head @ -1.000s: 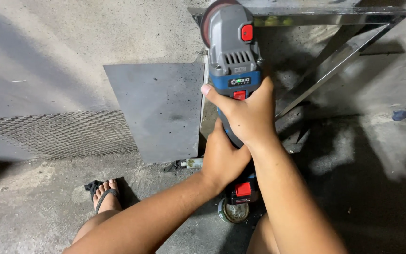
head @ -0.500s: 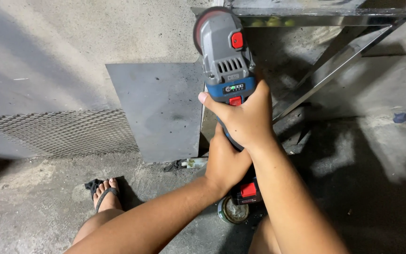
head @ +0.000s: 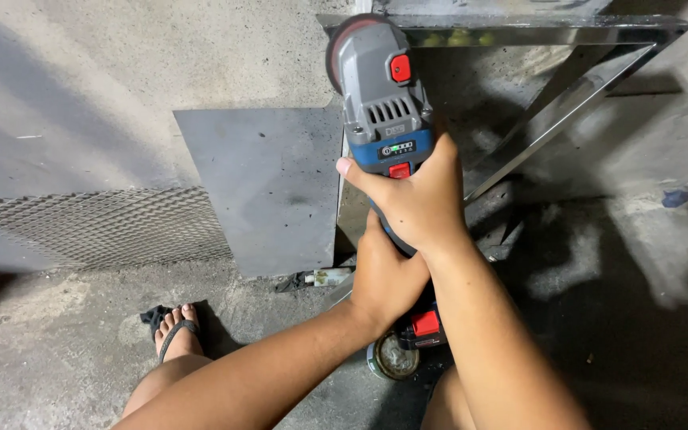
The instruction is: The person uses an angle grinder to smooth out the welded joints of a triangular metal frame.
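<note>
Grinder (head: 384,103) gripped two-handed for control, right hand (head: 416,199) clamped on the body, left hand (head: 384,275) clamped behind it, disc at frame (head: 535,32).

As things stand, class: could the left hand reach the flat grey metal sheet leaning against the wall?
Probably yes, but not freely. The left hand is wrapped around the grinder handle beneath the right hand. The metal sheet lies just to its left with nothing between; it would have to let go first.
</note>
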